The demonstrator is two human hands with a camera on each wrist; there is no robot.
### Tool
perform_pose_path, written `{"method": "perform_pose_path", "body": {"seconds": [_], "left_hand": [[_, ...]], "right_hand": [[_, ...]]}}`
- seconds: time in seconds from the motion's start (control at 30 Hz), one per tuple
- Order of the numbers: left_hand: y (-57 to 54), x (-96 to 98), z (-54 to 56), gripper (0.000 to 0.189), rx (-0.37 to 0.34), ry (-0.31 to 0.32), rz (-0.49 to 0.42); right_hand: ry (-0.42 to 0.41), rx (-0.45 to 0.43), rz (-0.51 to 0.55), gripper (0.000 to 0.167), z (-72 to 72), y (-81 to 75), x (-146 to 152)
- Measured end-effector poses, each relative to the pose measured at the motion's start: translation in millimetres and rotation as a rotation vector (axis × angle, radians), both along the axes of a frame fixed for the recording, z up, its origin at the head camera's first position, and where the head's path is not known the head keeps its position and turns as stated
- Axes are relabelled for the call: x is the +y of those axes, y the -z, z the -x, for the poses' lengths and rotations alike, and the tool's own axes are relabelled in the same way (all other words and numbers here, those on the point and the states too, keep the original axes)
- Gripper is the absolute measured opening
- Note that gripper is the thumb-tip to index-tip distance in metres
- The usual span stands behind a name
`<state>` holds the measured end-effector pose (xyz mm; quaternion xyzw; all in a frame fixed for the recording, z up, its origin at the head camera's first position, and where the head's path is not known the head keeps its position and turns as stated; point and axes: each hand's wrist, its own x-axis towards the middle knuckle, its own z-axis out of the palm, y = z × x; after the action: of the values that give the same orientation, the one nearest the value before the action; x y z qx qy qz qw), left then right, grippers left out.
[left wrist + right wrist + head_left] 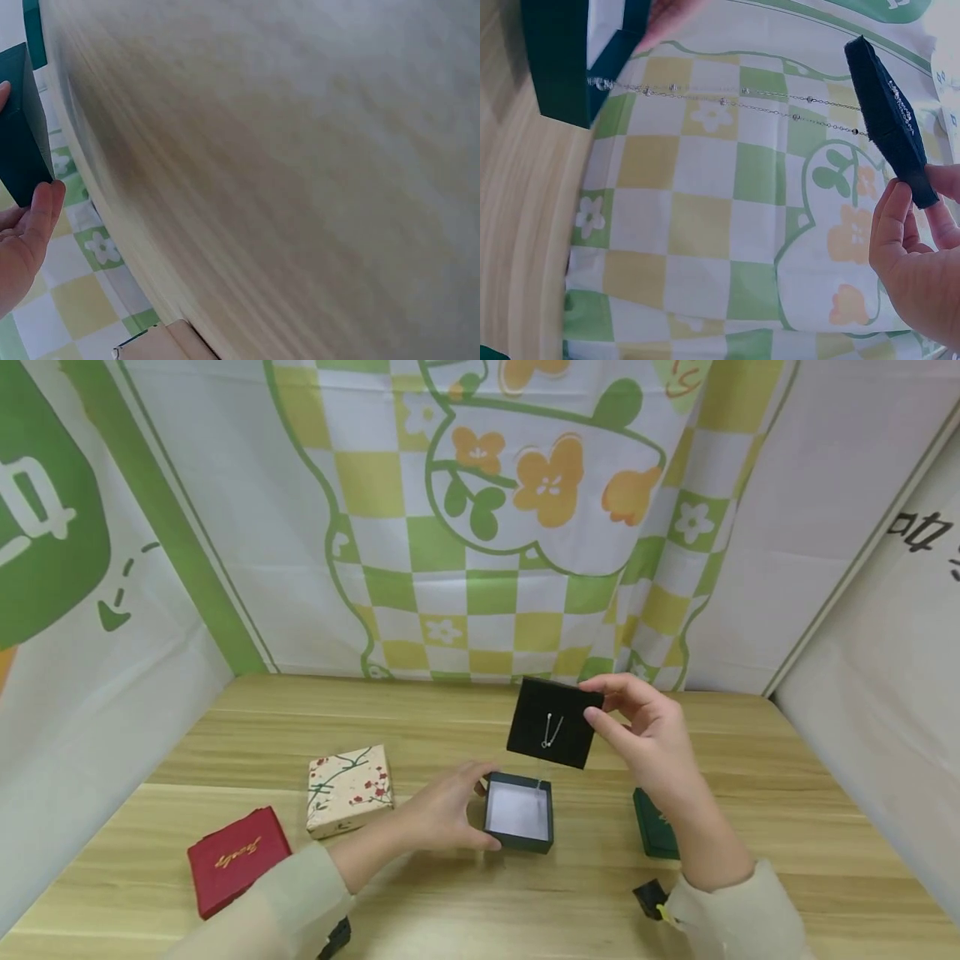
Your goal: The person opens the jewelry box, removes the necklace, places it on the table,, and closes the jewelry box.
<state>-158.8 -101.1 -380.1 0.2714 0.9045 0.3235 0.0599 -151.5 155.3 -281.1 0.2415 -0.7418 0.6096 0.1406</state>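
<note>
My left hand (446,810) grips a small dark green jewelry box (525,845) by its left side; the box stands uncovered on the table with a white inside. Above it, my right hand (648,727) pinches a black padded insert (536,718) at its right edge, tilted up. A thin silver chain necklace (553,731) is fixed to the insert. In the right wrist view two strands of the beaded necklace (724,101) run from the back of the insert (885,112) down to the box (562,67), touching its rim.
A cream floral box (348,789) stands left of my left hand, with a red pouch-like case (238,860) nearer the front. Under my right forearm lies a dark green lid-like piece (654,827), partly covered. A patterned curtain (487,527) hangs behind the wooden table (450,718).
</note>
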Motion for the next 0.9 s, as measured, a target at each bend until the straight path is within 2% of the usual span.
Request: {"method": "perform_pose_path", "body": {"seconds": [0.23, 0.5, 0.73, 0.9], "left_hand": [[1.9, 0.9, -3.6, 0.094, -0.049, 0.008, 0.046], [2.0, 0.2, -7.5, 0.097, -0.066, 0.011, 0.054], [2.0, 1.7, -9.1, 0.100, -0.068, -0.031, 0.151], [1.5, 2.3, -11.3, 0.106, -0.065, -0.068, 0.197]], "right_hand": [[0.006, 0.035, 0.054, 0.025, -5.0, -8.8, 3.0], [0.022, 0.044, 0.115, 0.029, -11.5, -11.5, 11.4], [0.023, 0.039, 0.182, 0.030, -12.9, -8.8, 21.8], [0.008, 0.012, 0.189, 0.030, -12.3, -5.5, 25.1]]}}
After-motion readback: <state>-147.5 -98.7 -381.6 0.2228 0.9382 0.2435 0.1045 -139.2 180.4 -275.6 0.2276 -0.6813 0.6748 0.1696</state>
